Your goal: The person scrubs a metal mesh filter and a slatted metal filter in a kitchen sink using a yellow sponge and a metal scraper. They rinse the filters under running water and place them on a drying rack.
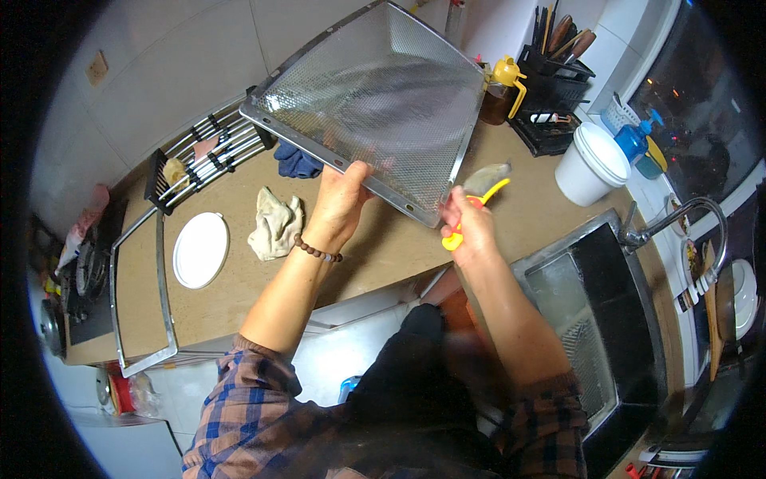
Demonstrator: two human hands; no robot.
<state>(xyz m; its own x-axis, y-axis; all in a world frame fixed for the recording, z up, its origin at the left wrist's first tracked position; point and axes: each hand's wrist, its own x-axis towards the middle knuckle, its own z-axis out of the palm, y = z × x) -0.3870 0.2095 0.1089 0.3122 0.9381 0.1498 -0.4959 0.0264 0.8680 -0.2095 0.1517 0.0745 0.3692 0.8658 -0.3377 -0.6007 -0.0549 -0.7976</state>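
My left hand (342,200), with a beaded bracelet at the wrist, grips the lower edge of a perforated metal mesh filter panel (407,102). The panel is framed in metal and tilted up above the counter. A yellow-and-red handled tool (455,239) is in my right hand (473,224), close to the panel's near right corner. Just beyond that hand shows a greyish, blurred shape (488,176); whether it belongs to the tool I cannot tell. A crumpled beige cloth (275,226) lies left of the panel, and a navy cloth (296,160) is partly hidden behind it.
On the counter (371,251) at left are a white round lid (200,250), a metal frame (164,287) overhanging the edge, and a metal-tube rack (209,149). To the right stand an oil jug (499,96), a utensil holder (553,78), a white bucket (589,164) and a sink (622,335).
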